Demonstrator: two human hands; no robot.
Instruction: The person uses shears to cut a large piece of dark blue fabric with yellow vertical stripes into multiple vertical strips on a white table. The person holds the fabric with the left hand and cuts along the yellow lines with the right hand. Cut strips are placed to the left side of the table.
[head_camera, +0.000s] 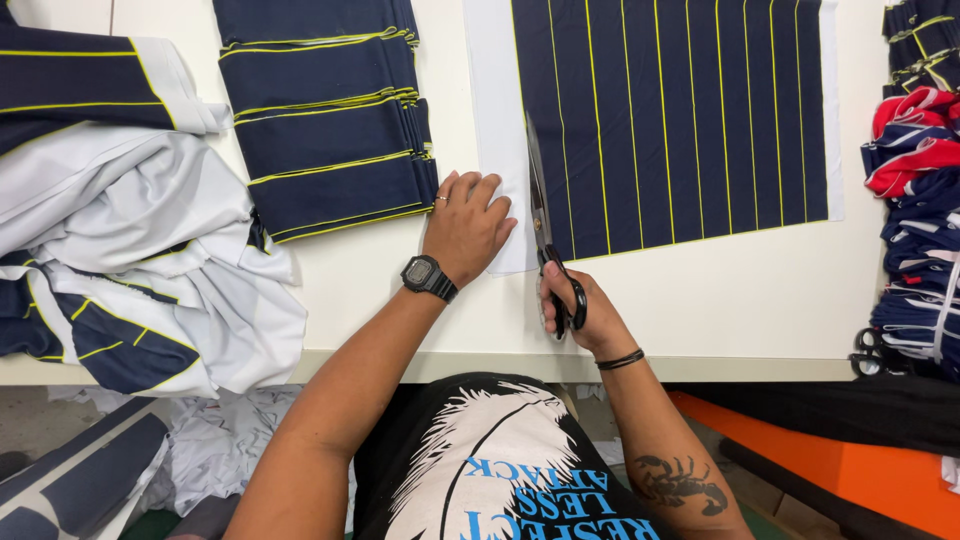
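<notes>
The right hand (572, 305) is closed through the black handles of the scissors (545, 235), whose blades run up along the line where the navy, yellow-striped fabric panel (680, 120) meets its white margin (497, 130); the blades look nearly together, already into the cloth at the panel's near left corner. The left hand (465, 228) lies flat, fingers spread and pressing on the white margin just left of the scissors, holding nothing, only pinning the cloth to the table (730, 310). The likeliest fault is a wandering cut: if the flat hand eases off, the panel could creep or pucker ahead of the blades and the edge would stray into the navy. The fingertips (490, 190) sit close beside the blade, so a forward slide of that hand risks a nick. Further left of the scissors lies a stack of cut striped pieces (325, 120), and beyond it a loose heap of white and navy cloth (130, 250); both are well apart from the cut and unlikely to snag.
</notes>
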